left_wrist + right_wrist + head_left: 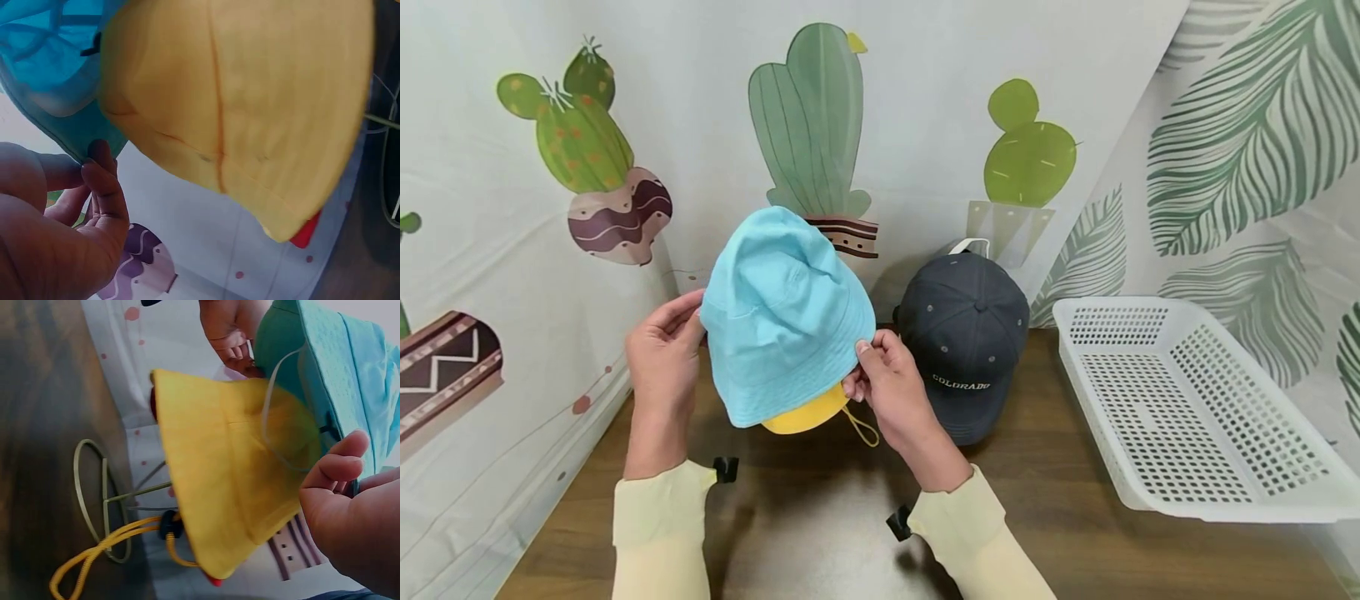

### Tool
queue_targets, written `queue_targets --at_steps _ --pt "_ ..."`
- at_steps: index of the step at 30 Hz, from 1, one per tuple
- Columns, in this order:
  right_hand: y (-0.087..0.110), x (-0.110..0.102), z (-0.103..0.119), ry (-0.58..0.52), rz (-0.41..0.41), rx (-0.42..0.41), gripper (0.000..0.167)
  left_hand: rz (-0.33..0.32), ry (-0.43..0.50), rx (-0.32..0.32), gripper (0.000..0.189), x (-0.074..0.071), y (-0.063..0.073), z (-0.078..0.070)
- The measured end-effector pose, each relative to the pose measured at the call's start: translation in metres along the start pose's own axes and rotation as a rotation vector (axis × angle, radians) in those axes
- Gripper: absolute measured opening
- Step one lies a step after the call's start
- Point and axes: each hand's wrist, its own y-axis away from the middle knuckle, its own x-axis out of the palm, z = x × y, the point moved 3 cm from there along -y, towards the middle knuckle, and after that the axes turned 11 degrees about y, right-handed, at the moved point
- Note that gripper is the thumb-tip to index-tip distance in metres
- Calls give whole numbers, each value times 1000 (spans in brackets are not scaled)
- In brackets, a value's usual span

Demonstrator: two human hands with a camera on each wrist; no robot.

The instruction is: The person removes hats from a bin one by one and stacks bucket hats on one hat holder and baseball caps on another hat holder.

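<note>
A light blue bucket hat (782, 325) is held by its brim between both hands. On the left side my left hand (662, 354) pinches the brim between thumb and fingers; the right hand (891, 375) pinches the opposite side. Partly beneath the blue hat is a yellow bucket hat (225, 469), its crown reaching into the blue one's opening in the right wrist view. A yellow cord (103, 550) with a black toggle hangs from the yellow brim. Thin wire loops (103, 500) show below the yellow hat; what they join is hidden.
Right of the bucket hats stands a dark baseball cap (966, 325) lettered COLORADO, close to the right hand. A white perforated basket (1101, 433) lies farther right on the brown wooden table (1015, 533). Behind hangs a cactus-print cloth (925, 108).
</note>
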Motion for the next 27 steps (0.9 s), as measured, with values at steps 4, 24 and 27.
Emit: queue_targets --at_steps 4,24,27 --pt "-3 0 -9 -19 -12 41 11 1 -51 -30 22 1 -2 9" --pt "-15 5 -44 -145 -97 180 15 4 -94 -116 23 -2 -9 28" --pt "-16 5 -47 -154 -98 196 14 -8 -94 -134 24 -4 -10 31"
